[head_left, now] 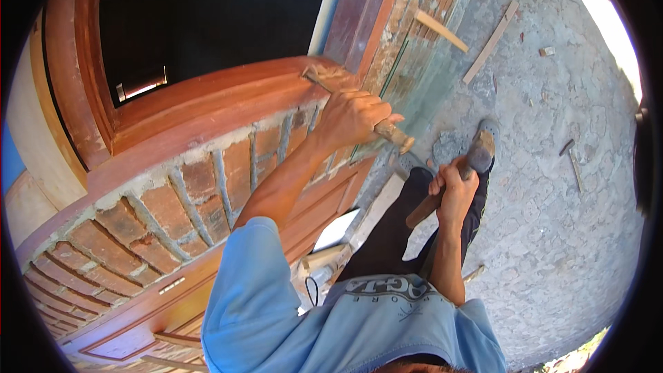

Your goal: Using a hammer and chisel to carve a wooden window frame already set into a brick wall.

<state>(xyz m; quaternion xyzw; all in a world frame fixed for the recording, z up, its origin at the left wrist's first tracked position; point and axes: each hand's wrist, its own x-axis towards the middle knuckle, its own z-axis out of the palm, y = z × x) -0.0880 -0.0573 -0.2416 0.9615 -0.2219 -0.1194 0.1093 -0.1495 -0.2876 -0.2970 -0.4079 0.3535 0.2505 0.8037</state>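
My left hand (353, 116) is closed around a wood chisel (396, 135), whose wooden handle end sticks out to the right of the fist. The chisel's blade end rests against the right end of the reddish-brown wooden window frame (228, 93), close to its corner with the upright post (352, 21). Lower and to the right, my right hand (454, 190) grips a hammer (478, 160) by its wooden handle. The hammer's head is raised in front of my legs, apart from the chisel.
Below the frame runs a brick wall (197, 193) with rough mortar, and wooden panels (166, 297) lie under it. A greenish glass pane (418, 100) stands by the post. Wood strips (492, 41) and another hammer (572, 164) lie on the rough concrete floor (539, 235).
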